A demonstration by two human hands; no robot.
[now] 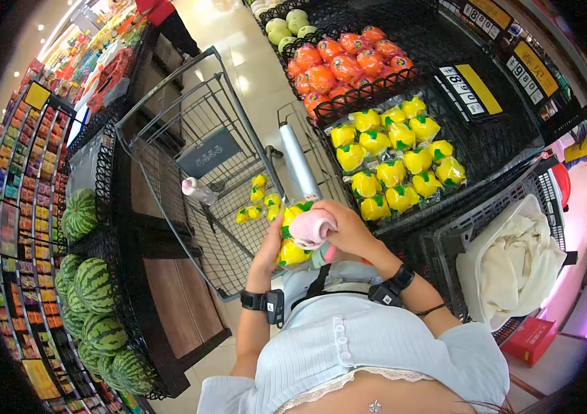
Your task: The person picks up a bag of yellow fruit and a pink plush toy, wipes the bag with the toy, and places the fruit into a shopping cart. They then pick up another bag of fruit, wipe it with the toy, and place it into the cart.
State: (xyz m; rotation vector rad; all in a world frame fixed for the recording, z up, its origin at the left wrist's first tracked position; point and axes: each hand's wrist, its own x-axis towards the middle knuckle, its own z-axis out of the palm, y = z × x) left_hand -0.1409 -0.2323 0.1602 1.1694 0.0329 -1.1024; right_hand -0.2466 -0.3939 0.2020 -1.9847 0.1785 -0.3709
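Note:
In front of my waist, my left hand (269,250) is closed on the side of a clear pack of yellow-wrapped fruit (293,254) with green leaf shapes on top. My right hand (345,231) is wrapped round a rolled pink cloth (311,229), which covers part of the pack. Just beyond stands a wire shopping cart (214,228). Inside the cart lie more yellow-wrapped fruits (259,198) and a clear-wrapped item with a pale pink end (199,190). A long pale roll (299,162) stands near the cart's right side.
A black display at right holds yellow fruit packs (400,155), orange-red wrapped fruit (345,65) and price signs (468,91). Watermelons (96,286) sit on the left stand. A lined basket (514,265) with cream cloth is at right. A person (169,24) stands far off.

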